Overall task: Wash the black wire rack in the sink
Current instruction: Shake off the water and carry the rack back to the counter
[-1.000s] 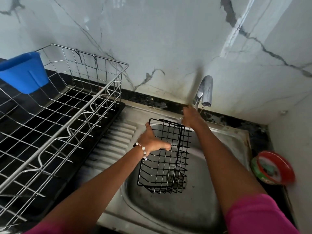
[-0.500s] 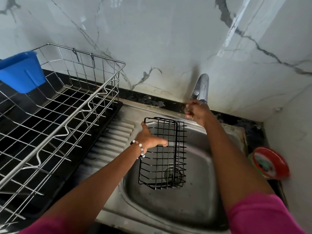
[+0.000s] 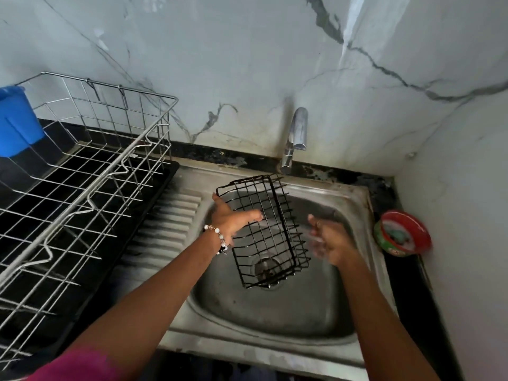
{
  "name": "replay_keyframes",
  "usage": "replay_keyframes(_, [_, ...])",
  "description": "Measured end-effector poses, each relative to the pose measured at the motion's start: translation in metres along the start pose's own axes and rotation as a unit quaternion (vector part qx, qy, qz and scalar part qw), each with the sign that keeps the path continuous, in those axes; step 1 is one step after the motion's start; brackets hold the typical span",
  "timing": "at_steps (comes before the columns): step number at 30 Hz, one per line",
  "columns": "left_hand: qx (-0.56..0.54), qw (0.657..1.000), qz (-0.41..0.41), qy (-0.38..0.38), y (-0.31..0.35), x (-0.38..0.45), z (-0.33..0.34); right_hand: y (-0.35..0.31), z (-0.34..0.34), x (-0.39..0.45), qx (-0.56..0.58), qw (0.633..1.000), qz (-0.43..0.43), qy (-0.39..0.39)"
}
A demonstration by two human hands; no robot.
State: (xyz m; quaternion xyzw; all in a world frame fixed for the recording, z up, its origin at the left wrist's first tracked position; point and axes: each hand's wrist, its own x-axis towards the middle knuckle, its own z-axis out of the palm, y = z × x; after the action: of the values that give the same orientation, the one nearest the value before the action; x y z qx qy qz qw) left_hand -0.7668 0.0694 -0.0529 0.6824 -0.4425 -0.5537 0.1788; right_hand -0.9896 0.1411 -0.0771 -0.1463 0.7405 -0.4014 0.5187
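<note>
Glossy black wire rack point(image 3: 264, 232), dull steel sink point(image 3: 275, 312)

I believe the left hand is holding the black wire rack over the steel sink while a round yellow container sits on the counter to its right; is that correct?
Not quite: the round container is red, as the head view shows. The left hand does hold the black wire rack over the steel sink.

wire rack point(image 3: 264, 232) over sink point(image 3: 275, 336) — faucet point(image 3: 295, 138) behind, drainer point(image 3: 82, 171) left
</note>
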Motion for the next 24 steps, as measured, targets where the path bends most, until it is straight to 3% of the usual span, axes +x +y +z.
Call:
replay_keyframes(3, [-0.099,0.995,-0.021,-0.002,-0.003,-0.011,0.012,0.031,0.007,-0.028,0.037,0.999,0.031,-0.012])
replay_keyframes(7, [-0.183,0.981,-0.061,0.016,-0.008,-0.027,0.03,0.048,0.018,-0.04,0.187,0.982,-0.002,-0.012])
replay_keyframes(10, [-0.198,0.977,-0.067,0.031,-0.015,-0.034,0.034,0.05,0.017,-0.042,0.199,0.98,-0.009,0.021])
replay_keyframes(14, [-0.263,0.963,-0.054,-0.03,-0.025,-0.04,0.032,0.046,0.006,-0.044,0.184,0.981,-0.01,0.06])
replay_keyframes(17, [-0.236,0.964,-0.037,-0.116,-0.03,-0.05,0.014,0.046,-0.01,-0.047,0.156,0.985,-0.037,0.064])
replay_keyframes(21, [-0.179,0.978,0.004,-0.104,-0.029,-0.043,-0.022,0.043,-0.033,-0.052,0.081,0.991,-0.073,0.073])
replay_keyframes(24, [-0.019,0.991,0.011,-0.132,-0.029,-0.044,-0.021,0.044,-0.032,-0.055,0.028,0.994,-0.071,0.08])
